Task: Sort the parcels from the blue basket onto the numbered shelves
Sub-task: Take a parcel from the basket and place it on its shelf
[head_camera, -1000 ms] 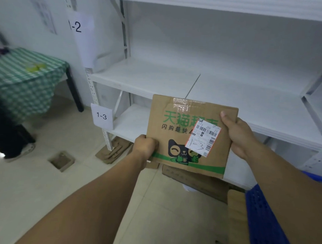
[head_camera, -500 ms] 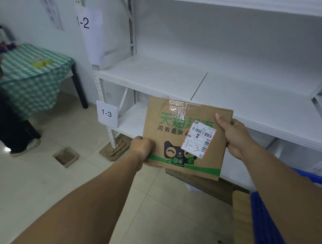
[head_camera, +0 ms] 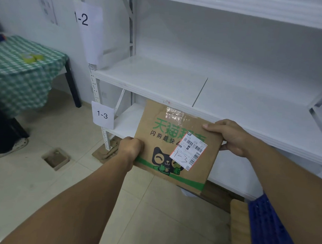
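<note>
I hold a flat brown cardboard parcel (head_camera: 156,140) with green print, a black cat logo and a white barcode label handwritten "1-3". My left hand (head_camera: 131,148) grips its lower left edge. At the upper right corner my right hand (head_camera: 231,136) grips it, thumb on top. The parcel is tilted, its far edge level with the front of the white shelf tagged "1-3" (head_camera: 102,115). That low shelf (head_camera: 125,122) lies under the shelf tagged "1-2" (head_camera: 87,20). The blue basket (head_camera: 262,225) shows at the lower right, partly behind my right arm.
A table with a green checked cloth (head_camera: 21,73) stands at the left, a person's legs and shoe (head_camera: 11,145) beside it. Folded cardboard (head_camera: 108,151) pads the shelf post's foot. A square floor drain (head_camera: 55,159) is in the tiles. A wooden block (head_camera: 238,225) adjoins the basket.
The parcel and both hands have moved forward and down toward the 1-3 shelf. My view has come closer to the rack.
</note>
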